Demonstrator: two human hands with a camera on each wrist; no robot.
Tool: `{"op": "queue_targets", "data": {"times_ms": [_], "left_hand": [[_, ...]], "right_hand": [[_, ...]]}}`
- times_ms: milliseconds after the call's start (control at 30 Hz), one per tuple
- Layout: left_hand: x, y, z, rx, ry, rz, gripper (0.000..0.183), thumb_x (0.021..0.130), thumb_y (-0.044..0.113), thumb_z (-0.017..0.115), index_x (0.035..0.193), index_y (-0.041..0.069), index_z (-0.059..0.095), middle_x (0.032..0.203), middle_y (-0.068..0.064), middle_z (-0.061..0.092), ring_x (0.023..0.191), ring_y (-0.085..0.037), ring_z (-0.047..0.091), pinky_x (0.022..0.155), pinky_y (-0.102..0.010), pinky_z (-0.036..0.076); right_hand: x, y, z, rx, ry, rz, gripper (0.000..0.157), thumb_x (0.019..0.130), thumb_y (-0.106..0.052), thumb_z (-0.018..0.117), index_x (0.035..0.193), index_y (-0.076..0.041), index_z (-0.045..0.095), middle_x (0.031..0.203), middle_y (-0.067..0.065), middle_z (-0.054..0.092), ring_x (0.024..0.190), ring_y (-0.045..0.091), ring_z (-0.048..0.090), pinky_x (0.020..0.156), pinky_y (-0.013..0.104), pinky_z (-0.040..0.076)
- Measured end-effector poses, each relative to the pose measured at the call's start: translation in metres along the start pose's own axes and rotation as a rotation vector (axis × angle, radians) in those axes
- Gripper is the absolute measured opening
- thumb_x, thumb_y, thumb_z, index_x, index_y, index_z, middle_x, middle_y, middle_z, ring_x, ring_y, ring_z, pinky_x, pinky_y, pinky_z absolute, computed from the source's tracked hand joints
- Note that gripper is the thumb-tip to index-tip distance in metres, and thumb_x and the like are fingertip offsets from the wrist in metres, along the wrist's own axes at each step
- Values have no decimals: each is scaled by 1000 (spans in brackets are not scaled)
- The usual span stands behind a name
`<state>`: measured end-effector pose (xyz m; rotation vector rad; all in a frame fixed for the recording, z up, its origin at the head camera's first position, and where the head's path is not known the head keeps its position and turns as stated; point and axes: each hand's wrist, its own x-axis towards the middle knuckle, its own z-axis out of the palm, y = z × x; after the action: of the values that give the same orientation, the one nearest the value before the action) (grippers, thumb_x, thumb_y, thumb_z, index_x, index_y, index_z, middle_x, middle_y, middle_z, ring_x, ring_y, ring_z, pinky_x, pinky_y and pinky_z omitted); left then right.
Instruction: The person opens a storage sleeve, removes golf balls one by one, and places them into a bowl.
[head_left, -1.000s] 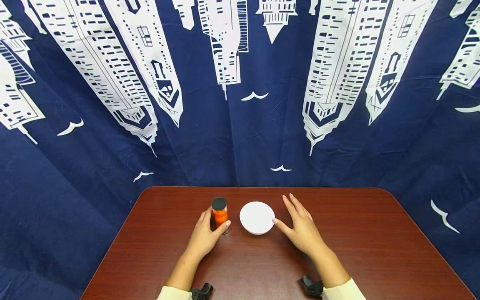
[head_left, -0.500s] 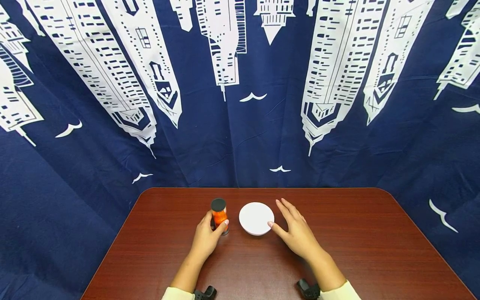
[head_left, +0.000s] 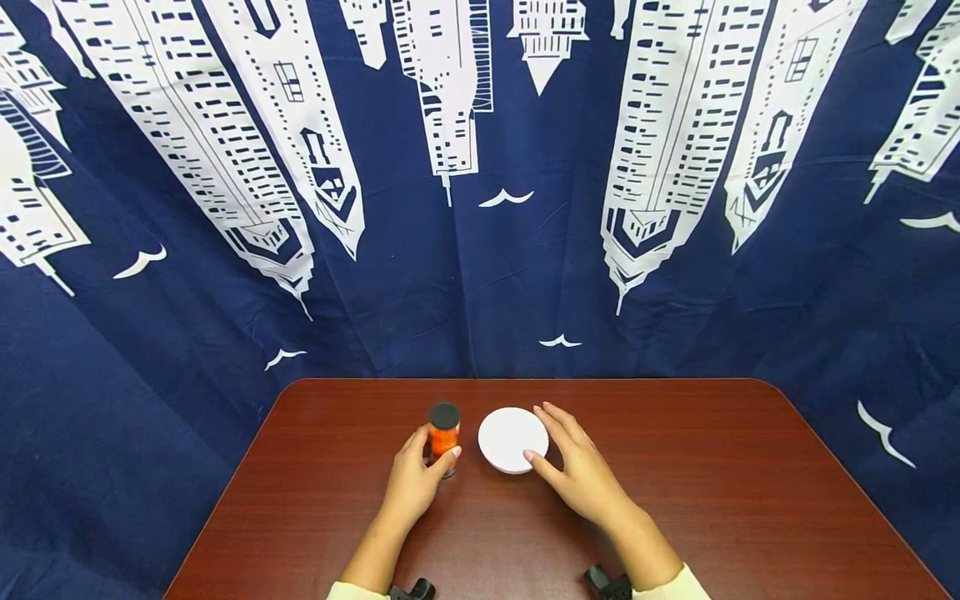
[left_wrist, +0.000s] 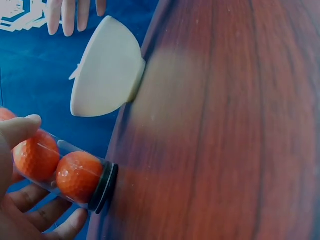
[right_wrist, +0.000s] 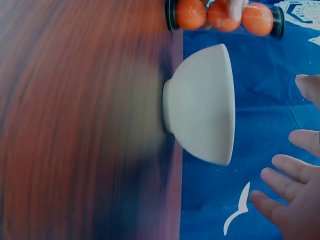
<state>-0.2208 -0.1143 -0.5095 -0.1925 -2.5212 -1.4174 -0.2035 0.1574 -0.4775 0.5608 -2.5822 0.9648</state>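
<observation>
Bringing the spread right hand [head_left: 573, 475] closer to the white bowl [head_left: 512, 440] on the table [head_left: 712, 483] than a second ago, leaving it within reach but ungrasped, while keeping the left hand [head_left: 414, 479] curled round the upright tube of orange balls [head_left: 444, 441] just left of the white bowl.

Looks like a staged recording spot: navy cloth [head_left: 517, 275] printed with upside-down white skyline [head_left: 682, 108] hangs beyond left hand [head_left: 415, 479] and right hand [head_left: 577, 469], wood-grain table [head_left: 750, 475] lies under both, black device [head_left: 611, 586] just behind each. Home, lab or office: can't tell, cloth fills background.
</observation>
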Motion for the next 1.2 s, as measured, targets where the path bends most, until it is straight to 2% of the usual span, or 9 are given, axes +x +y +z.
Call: {"op": "queue_targets", "data": {"times_ms": [267,500,800,900,1067,1200], "left_hand": [[-3,10,-4,9,-23,3,53,87,33,80,134,16,61,117,-4,68,108,-21,66,91,-43,55],[-6,19,-3,49,-52,40,55,84,35,82,133,18,63,118,-4,66,103,-18,63,89,-40,53],[-13,29,-2,48,-109,92,54,84,36,82,133,20,64,119,-2,61,103,-18,61,89,-37,53],[-14,30,0,67,-111,114,52,84,32,83,132,21,65,117,-3,60,104,-18,61,90,-37,52],[-15,32,3,87,-128,147,51,82,27,84,130,27,67,113,0,56,103,-16,60,90,-34,52],[-17,33,4,111,-159,165,51,83,26,84,130,29,67,112,2,54,102,-14,59,89,-33,53]], "right_hand": [[4,-11,1,-3,-6,-50,65,95,-37,71,152,-21,45,156,8,43,142,34,47,109,58,44],[6,-20,1,15,-9,-70,63,95,-36,71,151,-21,47,154,8,46,140,33,50,109,57,45],[4,-30,3,66,-28,-73,61,95,-37,71,149,-24,49,151,-1,50,137,21,53,108,49,48],[3,-32,4,93,-28,-82,60,94,-36,72,148,-23,50,144,-6,54,125,15,59,101,41,53],[3,-34,6,184,-19,-128,56,94,-31,73,145,-21,54,130,-5,58,98,14,63,81,30,58],[3,-34,7,207,-7,-174,48,93,-26,74,138,-15,61,123,-5,60,88,13,62,78,27,58]]}}
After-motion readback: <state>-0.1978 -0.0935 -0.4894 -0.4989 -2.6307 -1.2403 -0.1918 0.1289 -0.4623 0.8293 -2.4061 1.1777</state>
